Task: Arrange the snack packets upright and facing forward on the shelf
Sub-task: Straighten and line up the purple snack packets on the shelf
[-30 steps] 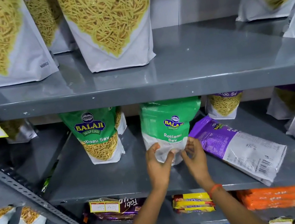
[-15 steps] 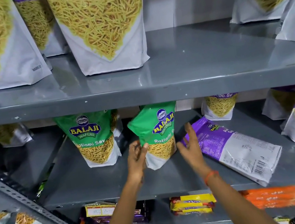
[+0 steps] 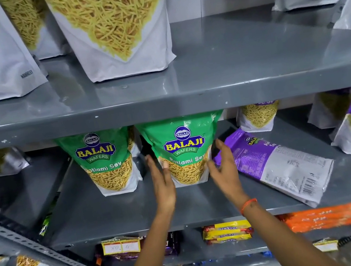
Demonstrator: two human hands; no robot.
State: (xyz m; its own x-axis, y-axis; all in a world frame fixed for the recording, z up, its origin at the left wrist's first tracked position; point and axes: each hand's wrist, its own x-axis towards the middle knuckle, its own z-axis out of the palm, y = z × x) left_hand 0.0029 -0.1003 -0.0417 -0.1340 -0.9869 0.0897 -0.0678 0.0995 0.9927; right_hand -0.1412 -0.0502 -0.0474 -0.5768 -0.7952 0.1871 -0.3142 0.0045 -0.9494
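The upright green foil sev packet (image 3: 185, 152) is steadied between open left hand (image 3: 163, 182) and right hand (image 3: 223, 169), fingers spread, logo kept forward; nothing is gripped.

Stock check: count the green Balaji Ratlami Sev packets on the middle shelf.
2. One upright green Ratlami Sev packet stands at the left; the second green packet stands right of it, between the hands. Others may hide behind.

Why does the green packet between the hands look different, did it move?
Yes. The green packet turned to face forward and stands upright beside the other green packet; earlier it was angled. Both hands, left hand and right hand, flank it.
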